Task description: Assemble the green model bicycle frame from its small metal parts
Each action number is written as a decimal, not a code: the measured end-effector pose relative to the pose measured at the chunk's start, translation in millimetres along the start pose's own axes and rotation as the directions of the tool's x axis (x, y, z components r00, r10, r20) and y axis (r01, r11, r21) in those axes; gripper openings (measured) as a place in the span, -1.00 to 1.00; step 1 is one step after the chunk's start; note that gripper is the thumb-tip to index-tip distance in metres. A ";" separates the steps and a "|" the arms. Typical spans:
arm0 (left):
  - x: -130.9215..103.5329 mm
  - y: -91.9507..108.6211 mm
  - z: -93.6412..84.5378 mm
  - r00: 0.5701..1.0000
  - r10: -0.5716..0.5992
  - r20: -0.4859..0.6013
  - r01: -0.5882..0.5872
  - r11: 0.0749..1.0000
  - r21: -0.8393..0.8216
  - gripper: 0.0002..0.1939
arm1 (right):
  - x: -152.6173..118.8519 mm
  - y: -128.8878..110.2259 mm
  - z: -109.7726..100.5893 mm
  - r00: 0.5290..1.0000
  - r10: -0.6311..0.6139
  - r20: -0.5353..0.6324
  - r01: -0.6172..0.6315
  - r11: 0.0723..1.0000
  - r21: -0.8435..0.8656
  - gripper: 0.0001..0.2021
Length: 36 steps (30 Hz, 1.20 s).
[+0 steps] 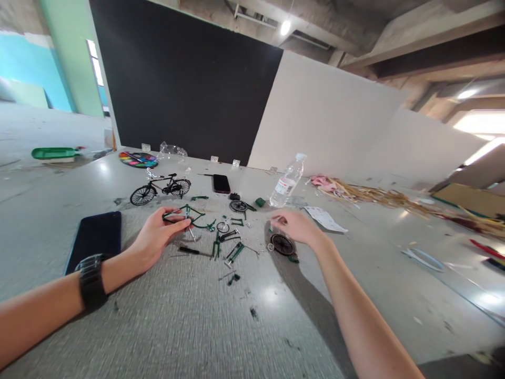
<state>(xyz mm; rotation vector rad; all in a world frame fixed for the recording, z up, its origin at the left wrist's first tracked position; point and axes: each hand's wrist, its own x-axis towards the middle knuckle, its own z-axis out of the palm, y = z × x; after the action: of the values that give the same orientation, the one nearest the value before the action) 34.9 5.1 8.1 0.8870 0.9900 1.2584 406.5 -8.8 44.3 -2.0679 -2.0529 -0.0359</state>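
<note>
My left hand (160, 234) pinches a small dark green model bicycle frame (185, 216) between thumb and fingers, just above the table. My right hand (294, 225) hovers with loosely bent fingers apart over a black spoked wheel (282, 244) and small green pieces; its thumb is mostly hidden. Between the hands lie several loose parts: a small ring-shaped part (223, 226), a black part (229, 236), a green fork-like part (235, 252) and another wheel (239, 206). A screwdriver with a black handle (189, 250) rests near my left hand.
A black assembled model bicycle (161, 188) stands behind my left hand. Nearby are a large phone (97, 234), a smaller phone (221, 183), a paint palette (138, 159), a water bottle (287, 181) and a paper sheet (325, 219). A black board (185, 79) rises behind.
</note>
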 end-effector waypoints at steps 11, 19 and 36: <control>4.2 -5.8 -3.8 0.999 0.046 0.022 -0.047 0.996 0.081 -0.53 | -2.8 -22.1 10.2 0.984 -0.022 0.177 0.015 0.999 0.041 -0.81; 6.5 -9.4 -6.9 0.996 0.077 0.041 -0.081 0.990 0.116 -0.47 | -13.6 -69.2 29.1 0.962 -0.221 0.162 0.202 0.971 0.126 -0.86; 3.3 -6.4 -5.4 0.998 0.046 0.052 -0.051 0.994 0.101 -0.51 | -9.6 -54.9 0.9 0.957 -0.225 0.181 0.143 0.914 0.381 -0.73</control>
<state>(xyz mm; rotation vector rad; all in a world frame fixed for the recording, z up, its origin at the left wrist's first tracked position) 32.2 7.7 0.0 1.0228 1.0057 1.2290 351.9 -18.4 49.5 -1.7107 -2.1740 0.5287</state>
